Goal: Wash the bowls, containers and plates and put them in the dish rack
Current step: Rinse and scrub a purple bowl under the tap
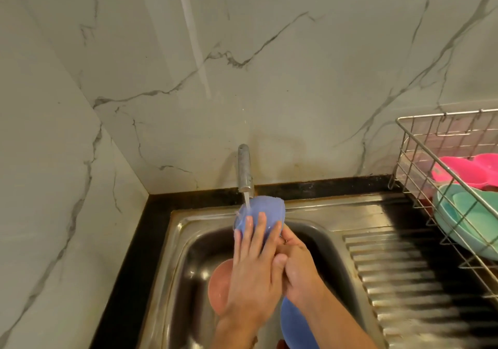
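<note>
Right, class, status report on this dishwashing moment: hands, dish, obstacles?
Left hand flat across the blue plastic bowl, right hand gripping its edge. Bowl under the running steel tap. Pink bowl waiting in the sink below; nothing blocking.
</note>
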